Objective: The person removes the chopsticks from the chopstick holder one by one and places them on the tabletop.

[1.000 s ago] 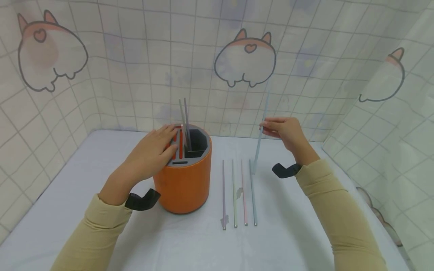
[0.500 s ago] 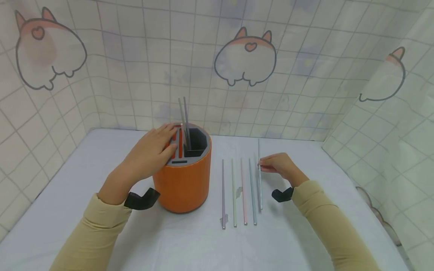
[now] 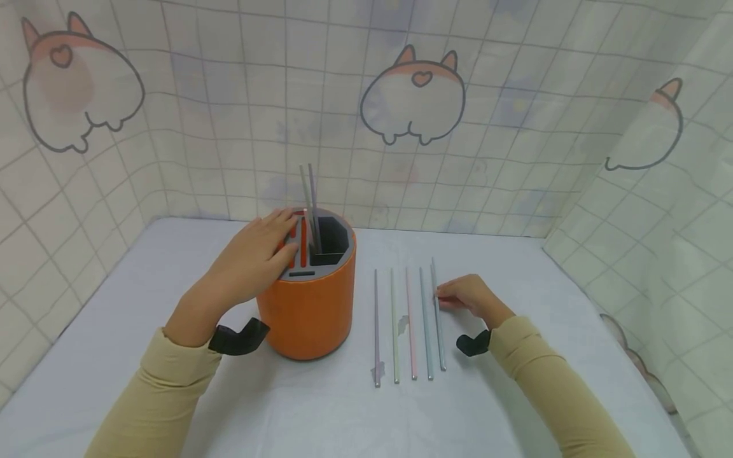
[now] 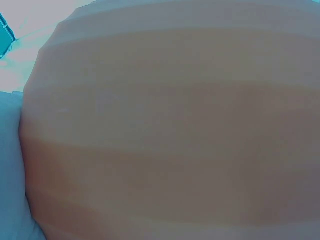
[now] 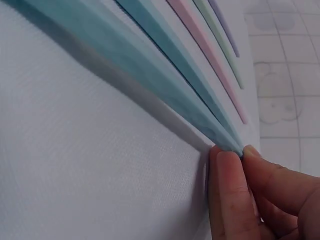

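Note:
In the head view, my right hand point(image 3: 466, 296) pinches a light blue chopstick point(image 3: 439, 340) near its far end, low over the white table. The right wrist view shows thumb and fingertips closed on its tip. To its left lie a second blue chopstick point(image 3: 427, 340), then a pink one point(image 3: 412, 350), a green one point(image 3: 395, 350) and a purple one point(image 3: 376, 350), roughly parallel. My left hand point(image 3: 252, 254) rests on the grey slotted top of an orange utensil holder point(image 3: 306, 321), fingers extended over it. Several chopsticks point(image 3: 313, 194) stand in the holder's dark compartment.
A white cloth with a grid and cartoon animals point(image 3: 415, 105) hangs behind the table point(image 3: 321, 413) and along both sides. Most of the left wrist view is filled by a blurred brownish surface point(image 4: 165, 125).
My right hand has brought the blue chopstick down from a raised, nearly upright position and laid it alongside the other blue one. The left hand has stayed on the holder.

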`<state>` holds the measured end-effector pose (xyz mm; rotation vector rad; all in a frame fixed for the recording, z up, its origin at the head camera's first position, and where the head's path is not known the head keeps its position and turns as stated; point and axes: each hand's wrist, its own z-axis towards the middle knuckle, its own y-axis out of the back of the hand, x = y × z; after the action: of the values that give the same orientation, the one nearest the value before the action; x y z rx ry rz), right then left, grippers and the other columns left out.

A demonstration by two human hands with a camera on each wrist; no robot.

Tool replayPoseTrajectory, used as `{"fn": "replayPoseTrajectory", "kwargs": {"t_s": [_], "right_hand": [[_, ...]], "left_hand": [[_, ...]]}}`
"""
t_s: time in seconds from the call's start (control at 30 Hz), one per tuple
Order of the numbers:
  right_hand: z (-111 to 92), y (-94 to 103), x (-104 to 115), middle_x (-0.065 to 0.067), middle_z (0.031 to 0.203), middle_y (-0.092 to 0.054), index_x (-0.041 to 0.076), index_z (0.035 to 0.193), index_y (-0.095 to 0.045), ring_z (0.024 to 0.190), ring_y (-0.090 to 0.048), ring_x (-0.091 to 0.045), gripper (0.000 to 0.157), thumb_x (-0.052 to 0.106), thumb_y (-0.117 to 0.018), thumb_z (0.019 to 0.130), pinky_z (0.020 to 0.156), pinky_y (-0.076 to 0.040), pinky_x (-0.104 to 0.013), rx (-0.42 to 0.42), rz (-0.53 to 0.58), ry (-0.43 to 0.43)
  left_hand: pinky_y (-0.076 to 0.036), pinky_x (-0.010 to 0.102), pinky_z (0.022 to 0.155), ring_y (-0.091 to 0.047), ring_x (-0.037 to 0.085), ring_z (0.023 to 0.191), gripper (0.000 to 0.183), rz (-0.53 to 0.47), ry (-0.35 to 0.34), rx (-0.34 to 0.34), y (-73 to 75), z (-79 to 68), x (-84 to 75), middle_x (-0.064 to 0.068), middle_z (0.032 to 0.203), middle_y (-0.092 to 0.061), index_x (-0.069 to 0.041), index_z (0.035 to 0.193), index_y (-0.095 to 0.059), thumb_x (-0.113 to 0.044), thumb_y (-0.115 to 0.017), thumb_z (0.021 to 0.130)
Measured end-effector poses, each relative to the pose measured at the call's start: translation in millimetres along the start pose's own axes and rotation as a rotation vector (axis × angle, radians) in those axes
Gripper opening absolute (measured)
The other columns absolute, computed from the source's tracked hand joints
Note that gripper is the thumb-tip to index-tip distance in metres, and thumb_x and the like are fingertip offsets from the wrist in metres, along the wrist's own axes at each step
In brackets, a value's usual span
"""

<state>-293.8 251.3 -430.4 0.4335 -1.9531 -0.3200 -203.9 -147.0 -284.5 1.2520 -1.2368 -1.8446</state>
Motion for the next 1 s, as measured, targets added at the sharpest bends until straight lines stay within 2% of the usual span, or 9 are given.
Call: {"fn": "replayPoseTrajectory", "kwargs": {"t_s": [0.17, 0.4, 0.73, 0.83, 0.9, 1.0], "right_hand": [[-2, -3.4, 2, 0.001, 0.072, -0.07, -0.013, 0.117, -0.065, 0.059, -0.066, -0.005, 0.035, 0.005, -0.072, 0.089, 0.06, -0.057, -0.017, -0.027, -0.016, -0.028], [-3, -6.9, 5, 0.003, 0.061, -0.066, -0.013, 0.114, -0.066, 0.05, -0.063, -0.002, 0.036, 0.007, -0.074, 0.086, 0.055, -0.054, -0.014, -0.08, -0.1, -0.058], [-4, -8.5, 6, 0.002, 0.059, -0.065, -0.012, 0.111, -0.065, 0.049, -0.063, -0.003, 0.039, 0.01, -0.079, 0.082, 0.053, -0.053, -0.015, -0.104, -0.121, -0.076], [-7, -6.3, 7, -0.004, 0.07, -0.073, -0.013, 0.112, -0.067, 0.055, -0.066, -0.003, 0.038, 0.01, -0.077, 0.084, 0.059, -0.056, -0.016, -0.116, -0.123, -0.021], [-12, -5.4, 10, -0.01, 0.085, -0.077, -0.012, 0.116, -0.067, 0.062, -0.068, -0.002, 0.038, 0.01, -0.075, 0.087, 0.066, -0.059, -0.017, -0.114, -0.076, 0.036], [-21, -8.2, 21, -0.015, 0.111, -0.075, -0.008, 0.122, -0.066, 0.076, -0.071, -0.001, 0.039, 0.013, -0.073, 0.09, 0.078, -0.061, -0.02, -0.089, 0.023, 0.137]], "left_hand": [[-0.01, 0.055, 0.127, -0.014, 0.037, 0.155, 0.057, -0.002, -0.002, -0.001, 0.7, 0.5, -0.1, 0.017, 0.166, -0.021, -0.003, 0.156, -0.028, -0.029, -0.036, 0.107], [-0.01, 0.055, 0.127, -0.014, 0.037, 0.155, 0.057, -0.007, -0.004, -0.004, 0.8, 0.4, 0.4, 0.017, 0.165, -0.021, -0.002, 0.156, -0.028, -0.029, -0.036, 0.107], [-0.01, 0.055, 0.127, -0.014, 0.037, 0.155, 0.057, -0.009, -0.006, -0.006, 1.4, 0.0, 1.4, 0.017, 0.165, -0.021, -0.003, 0.156, -0.028, -0.029, -0.036, 0.106], [-0.01, 0.055, 0.127, -0.015, 0.037, 0.155, 0.057, -0.011, -0.01, -0.007, 1.3, 0.4, 1.0, 0.017, 0.165, -0.021, -0.003, 0.156, -0.028, -0.029, -0.036, 0.106], [-0.01, 0.055, 0.127, -0.015, 0.037, 0.155, 0.057, -0.013, -0.013, -0.007, 1.0, 0.5, 1.0, 0.017, 0.165, -0.021, -0.003, 0.156, -0.029, -0.029, -0.036, 0.106], [-0.01, 0.055, 0.127, -0.015, 0.037, 0.155, 0.057, -0.01, -0.013, -0.006, 1.3, -0.1, 1.3, 0.017, 0.165, -0.021, -0.003, 0.156, -0.028, -0.029, -0.036, 0.106]]}}
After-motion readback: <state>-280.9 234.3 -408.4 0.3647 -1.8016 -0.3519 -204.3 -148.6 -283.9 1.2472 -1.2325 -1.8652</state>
